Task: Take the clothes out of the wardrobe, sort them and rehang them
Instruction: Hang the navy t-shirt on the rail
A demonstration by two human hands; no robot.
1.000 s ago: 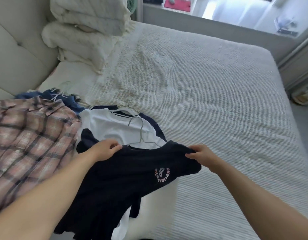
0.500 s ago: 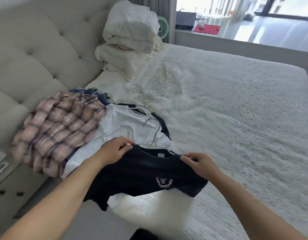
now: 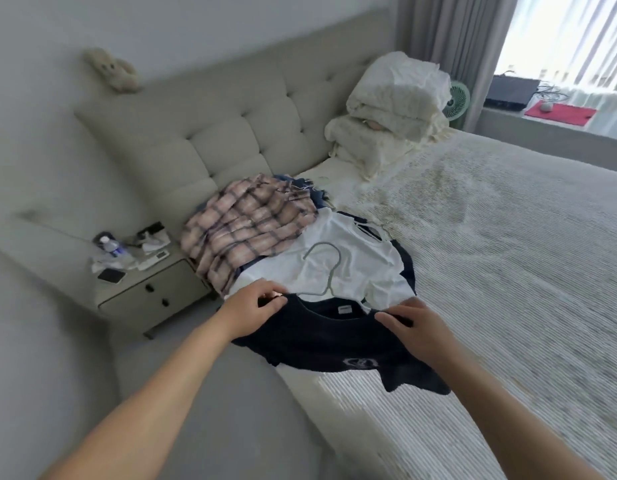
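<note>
While the plaid shirt (image 3: 244,230) lies heaped at the bed's (image 3: 508,254) left edge, left hand (image 3: 253,308) pinches the navy T-shirt's (image 3: 335,337) shoulder. Grey hanger (image 3: 322,268) rests on the white T-shirt (image 3: 335,268) just behind. Right hand (image 3: 412,329), fingers curled, grips the other shoulder.

Just beyond my fingers (image 3: 265,299) a wire hanger (image 3: 326,268) lies on the white shirt (image 3: 362,268). The plaid shirt pile (image 3: 241,226) blocks the far left. To their right, open bed (image 3: 508,254) lies bare.
</note>
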